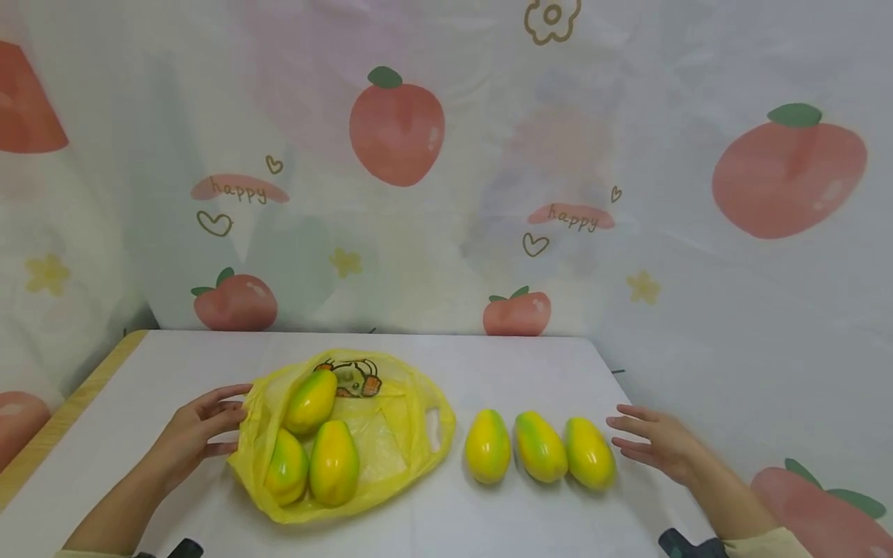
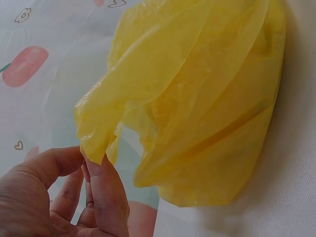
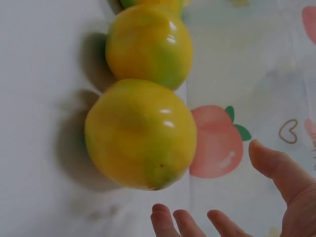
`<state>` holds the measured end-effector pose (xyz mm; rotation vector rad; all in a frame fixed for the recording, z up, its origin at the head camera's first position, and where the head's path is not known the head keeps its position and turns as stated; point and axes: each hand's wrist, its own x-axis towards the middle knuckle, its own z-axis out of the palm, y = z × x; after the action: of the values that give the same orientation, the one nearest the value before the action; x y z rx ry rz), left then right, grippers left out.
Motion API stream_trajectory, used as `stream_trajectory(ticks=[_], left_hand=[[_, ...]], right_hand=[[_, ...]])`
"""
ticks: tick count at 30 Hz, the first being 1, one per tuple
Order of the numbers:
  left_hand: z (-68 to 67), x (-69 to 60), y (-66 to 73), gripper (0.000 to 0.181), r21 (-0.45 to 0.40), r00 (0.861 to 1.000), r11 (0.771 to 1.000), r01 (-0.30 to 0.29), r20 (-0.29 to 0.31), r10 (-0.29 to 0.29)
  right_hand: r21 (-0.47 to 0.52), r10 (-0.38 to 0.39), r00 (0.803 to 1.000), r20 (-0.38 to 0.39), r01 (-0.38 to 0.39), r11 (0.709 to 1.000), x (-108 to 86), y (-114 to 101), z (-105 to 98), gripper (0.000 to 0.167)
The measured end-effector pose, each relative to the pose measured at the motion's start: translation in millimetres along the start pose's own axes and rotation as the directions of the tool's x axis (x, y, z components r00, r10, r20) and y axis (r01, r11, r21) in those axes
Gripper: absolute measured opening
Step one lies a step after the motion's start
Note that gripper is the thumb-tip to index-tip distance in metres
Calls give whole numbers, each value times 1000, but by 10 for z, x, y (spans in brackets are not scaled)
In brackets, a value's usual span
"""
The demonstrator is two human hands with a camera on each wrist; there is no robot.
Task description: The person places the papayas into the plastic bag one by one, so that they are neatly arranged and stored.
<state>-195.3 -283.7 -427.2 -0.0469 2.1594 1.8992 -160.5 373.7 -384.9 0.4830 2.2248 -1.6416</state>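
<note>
A yellow plastic bag [image 1: 391, 465] lies on the white table, with a handle hole on its right side and a printed cartoon figure. Three glossy yellow-green papayas [image 1: 335, 465] show inside its spread outline. At the bag's left edge, my left hand [image 1: 191, 434] pinches a corner of the plastic [image 2: 96, 140] between thumb and finger. To the right of the bag, three more papayas [image 1: 540, 447] lie in a row. My right hand [image 1: 659, 442], fingers spread and holding nothing, is just right of the end papaya [image 3: 140, 133], apart from it.
The white tabletop [image 1: 446, 527] has a wooden edge [image 1: 63, 418] showing on the left. Behind it hangs a pale cloth [image 1: 446, 232] printed with peaches, hearts and flowers, which also covers the right side.
</note>
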Motion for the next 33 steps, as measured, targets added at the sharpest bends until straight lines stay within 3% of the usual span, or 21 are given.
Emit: stream_trajectory(ticks=[15, 33], left_hand=[[-2, 4, -33, 38, -3, 1000, 1000, 10, -18, -10], [0, 3, -20, 34, -1, 1000, 1000, 8, -20, -8]], right_hand=[[12, 162, 987, -1, -162, 987, 120, 262, 189, 83], [36, 189, 982, -1, -189, 981, 128, 247, 228, 85]])
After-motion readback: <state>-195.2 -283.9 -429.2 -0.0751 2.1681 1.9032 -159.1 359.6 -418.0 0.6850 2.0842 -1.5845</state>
